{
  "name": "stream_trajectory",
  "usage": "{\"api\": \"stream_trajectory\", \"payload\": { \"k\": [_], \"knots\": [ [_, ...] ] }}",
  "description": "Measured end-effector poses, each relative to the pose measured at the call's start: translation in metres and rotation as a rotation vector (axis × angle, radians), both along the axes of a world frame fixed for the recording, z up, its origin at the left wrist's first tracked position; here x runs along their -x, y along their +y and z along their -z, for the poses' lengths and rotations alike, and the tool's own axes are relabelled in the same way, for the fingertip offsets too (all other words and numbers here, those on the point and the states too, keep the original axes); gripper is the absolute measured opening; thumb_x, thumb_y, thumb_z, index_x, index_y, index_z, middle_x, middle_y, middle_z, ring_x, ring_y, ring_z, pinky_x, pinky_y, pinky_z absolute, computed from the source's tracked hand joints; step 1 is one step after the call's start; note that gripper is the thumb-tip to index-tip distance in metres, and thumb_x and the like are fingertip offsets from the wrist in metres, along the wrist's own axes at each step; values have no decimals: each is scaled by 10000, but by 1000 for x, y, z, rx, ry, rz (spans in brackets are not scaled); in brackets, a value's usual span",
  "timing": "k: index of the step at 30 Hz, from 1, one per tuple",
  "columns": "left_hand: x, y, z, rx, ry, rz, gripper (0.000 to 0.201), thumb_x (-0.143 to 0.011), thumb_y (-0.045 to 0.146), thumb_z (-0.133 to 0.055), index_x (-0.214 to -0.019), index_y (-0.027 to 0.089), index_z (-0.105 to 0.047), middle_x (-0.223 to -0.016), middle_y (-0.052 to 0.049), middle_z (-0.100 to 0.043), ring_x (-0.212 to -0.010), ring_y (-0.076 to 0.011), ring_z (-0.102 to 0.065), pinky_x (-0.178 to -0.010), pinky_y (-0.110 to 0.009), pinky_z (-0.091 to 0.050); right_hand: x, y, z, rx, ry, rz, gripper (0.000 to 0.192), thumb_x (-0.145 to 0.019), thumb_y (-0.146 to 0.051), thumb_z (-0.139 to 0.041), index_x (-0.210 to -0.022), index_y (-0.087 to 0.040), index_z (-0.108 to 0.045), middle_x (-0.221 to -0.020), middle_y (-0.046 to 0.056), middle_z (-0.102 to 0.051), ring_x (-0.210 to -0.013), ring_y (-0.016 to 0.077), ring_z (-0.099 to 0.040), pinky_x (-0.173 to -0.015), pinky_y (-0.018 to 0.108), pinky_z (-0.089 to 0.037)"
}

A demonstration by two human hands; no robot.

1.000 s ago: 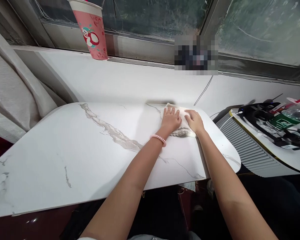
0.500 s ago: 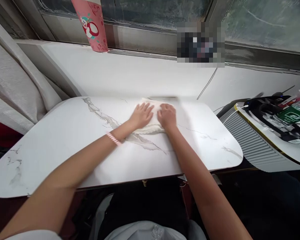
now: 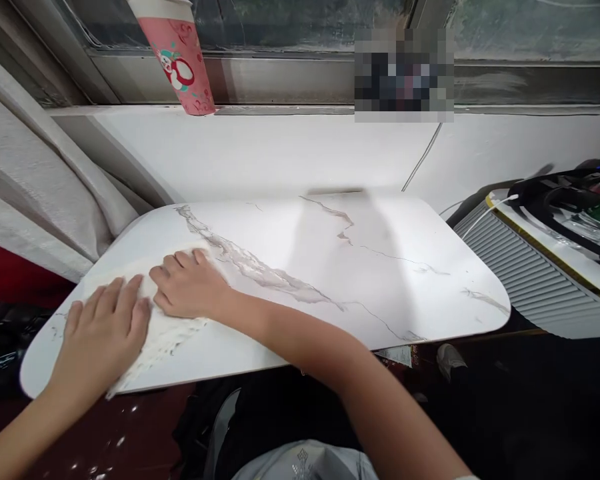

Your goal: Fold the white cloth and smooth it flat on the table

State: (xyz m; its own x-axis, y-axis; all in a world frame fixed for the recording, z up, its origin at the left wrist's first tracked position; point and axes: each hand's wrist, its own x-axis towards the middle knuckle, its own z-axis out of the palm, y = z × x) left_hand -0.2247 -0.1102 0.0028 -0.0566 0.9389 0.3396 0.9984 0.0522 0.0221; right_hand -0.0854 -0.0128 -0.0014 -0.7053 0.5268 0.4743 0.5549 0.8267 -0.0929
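Note:
A white marble-patterned tabletop [image 3: 330,280] with grey veins fills the middle of the view. A white cloth [image 3: 163,337] lies flat on its near left corner. My left hand [image 3: 103,327] presses on the cloth's left part, fingers spread. My right hand [image 3: 187,287] presses flat on the cloth's right part, arm reaching across from the right. Both hands rest side by side on the cloth near the table's left edge.
A pink paper cup [image 3: 180,60] with a cartoon print stands on the window ledge [image 3: 280,110]. A grey curtain [image 3: 40,180] hangs at the left. At the right sits a ribbed white unit [image 3: 525,273] with black cables and bottles on a surface behind it.
Both hands slid the cloth leftward across the tabletop, from the far right corner through the middle to the near left corner.

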Motion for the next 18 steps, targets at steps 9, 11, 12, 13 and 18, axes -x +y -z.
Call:
{"api": "stream_trajectory", "payload": {
  "k": [9,11,12,13,18],
  "knots": [
    [-168,68,2,200,-154,220,619,-987,372,-213,-1546,120,-295,-1618,-202,-246,-1502,-391,-192,-1142,-723,-153,-190,41,5,189,45,27,391,-926,-206,-428,-1283,-179,-585,-1314,120,-600,-1242,269,-489,-1112,475,-326],
    [-218,103,0,195,-163,337,584,-993,332,-234,-1531,128,-333,-1611,-191,-275,-1501,-361,-219,-1164,-687,-137,-244,54,5,205,58,207,423,-921,-204,-412,-1305,-162,-584,-1344,139,-590,-1281,281,-472,-1119,490,-323],
    [-243,119,-1,206,-162,408,573,-994,328,-251,-1526,135,-347,-1608,-181,-290,-1502,-347,-223,-1175,-671,-128,-271,58,5,204,62,296,434,-924,-213,-402,-1316,-159,-582,-1365,144,-580,-1299,286,-465,-1117,496,-327],
    [-268,133,-2,227,-159,474,566,-998,333,-262,-1523,144,-354,-1607,-170,-298,-1501,-334,-232,-1185,-653,-123,-298,60,5,195,65,380,441,-924,-224,-398,-1319,-158,-583,-1376,149,-575,-1306,292,-464,-1109,499,-341],
    [-372,162,-3,276,-121,788,550,-1008,322,-272,-1524,150,-353,-1617,-125,-292,-1506,-266,-237,-1230,-560,-91,-395,29,7,114,83,760,441,-936,-293,-362,-1279,-169,-610,-1304,150,-621,-1243,314,-525,-1056,507,-407]
  ]
}}
